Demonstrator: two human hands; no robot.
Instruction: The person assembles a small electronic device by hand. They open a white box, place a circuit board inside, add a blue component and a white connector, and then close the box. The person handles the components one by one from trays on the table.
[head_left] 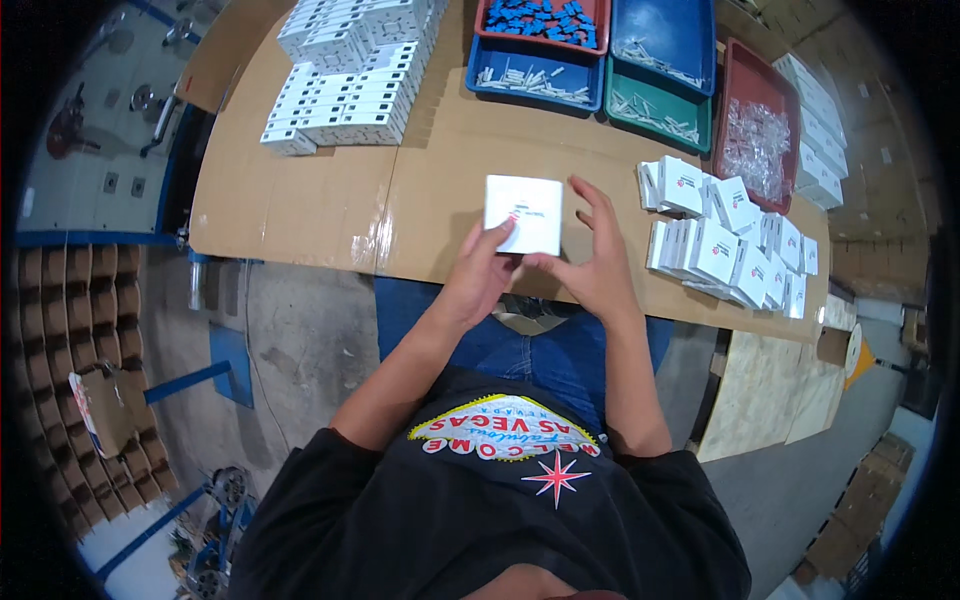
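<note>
A square white box (pixel 535 225) with a small printed mark is held up over the near part of the table. My left hand (pixel 483 268) grips its lower left corner, the thumb lying on its face. At the box's right, my right hand (pixel 598 258) has its fingers spread and raised, apart from the right side. Its thumb points at the box's bottom edge; whether it touches there I cannot tell. To the right lie several similar flat white boxes (pixel 716 250), leaning in rows.
Stacked white cartons (pixel 345 105) stand at the back left of the cardboard-covered table (pixel 430 215). Along the back, trays hold small parts: a red tray (pixel 603 48) with blue pieces, a blue tray (pixel 470 88), a green tray (pixel 709 140). Clear bags fill another red tray (pixel 730 62).
</note>
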